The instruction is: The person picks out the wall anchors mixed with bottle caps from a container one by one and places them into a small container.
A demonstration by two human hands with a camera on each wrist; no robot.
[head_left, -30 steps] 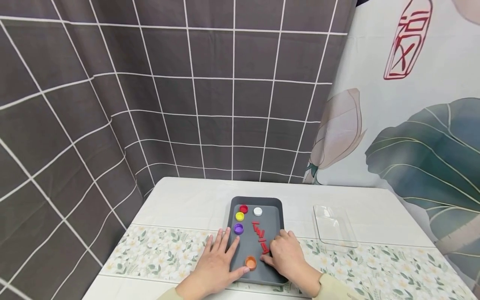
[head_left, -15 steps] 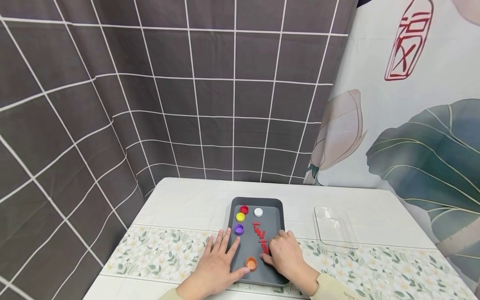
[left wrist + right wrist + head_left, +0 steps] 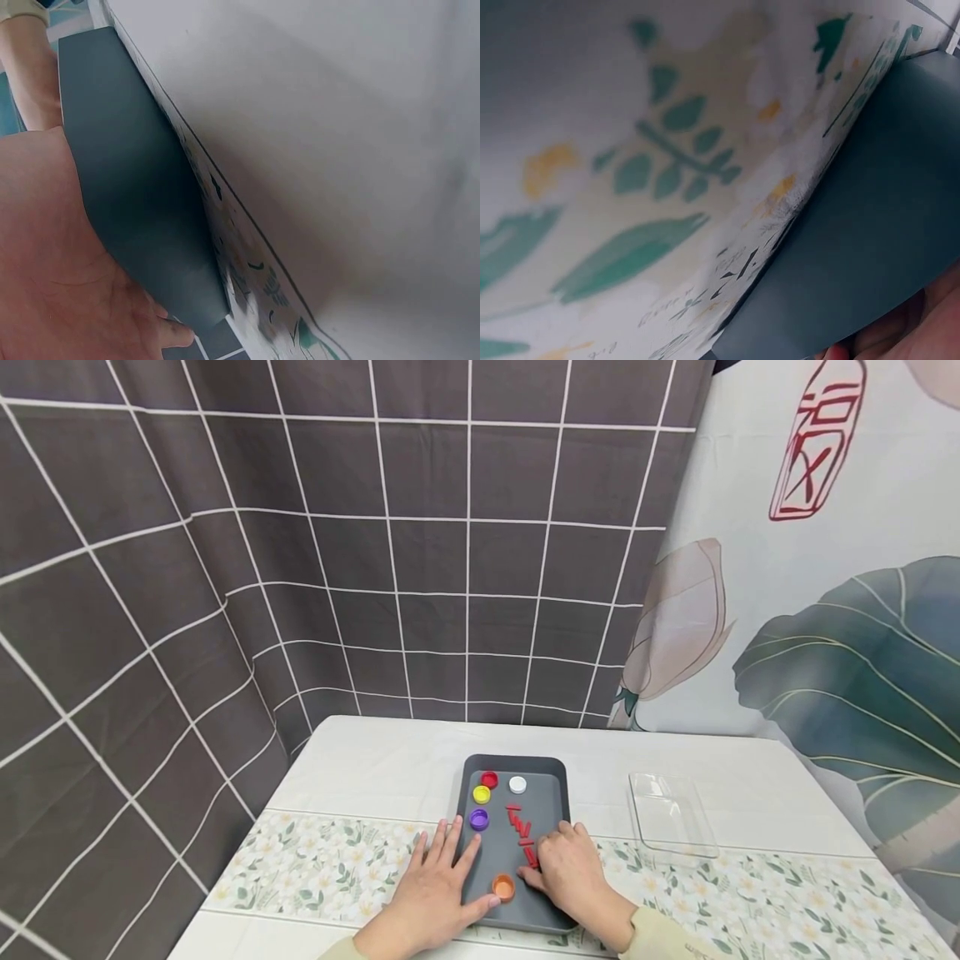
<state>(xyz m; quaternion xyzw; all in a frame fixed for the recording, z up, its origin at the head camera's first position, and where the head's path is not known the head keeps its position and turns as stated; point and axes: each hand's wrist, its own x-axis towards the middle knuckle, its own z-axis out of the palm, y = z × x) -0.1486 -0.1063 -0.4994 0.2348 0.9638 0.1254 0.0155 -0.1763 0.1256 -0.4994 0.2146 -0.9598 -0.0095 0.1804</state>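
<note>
A dark grey rectangular tray (image 3: 547,802) lies between my two hands. My left hand (image 3: 437,887) rests across its left rim, fingers straight and spread, with the thumb tip beside an orange round cap (image 3: 503,897). On the right rim my right hand (image 3: 573,867) rests with curled fingers, its thumb pointing inward. Close to that thumb begins a ragged line of several small red sticks (image 3: 523,829) on the tray floor. The right fingertips are hidden in the head view, and I cannot tell whether they hold anything. Both wrist views show the tray's outer wall (image 3: 142,172) beside the hand.
Purple (image 3: 478,819), yellow (image 3: 482,794) and red (image 3: 489,779) caps line the tray's left side, with a white cap (image 3: 517,785) near the far end. A clear plastic box (image 3: 675,839) stands to the right on the flowered tablecloth (image 3: 780,893). Grey checked curtains (image 3: 427,560) hang behind.
</note>
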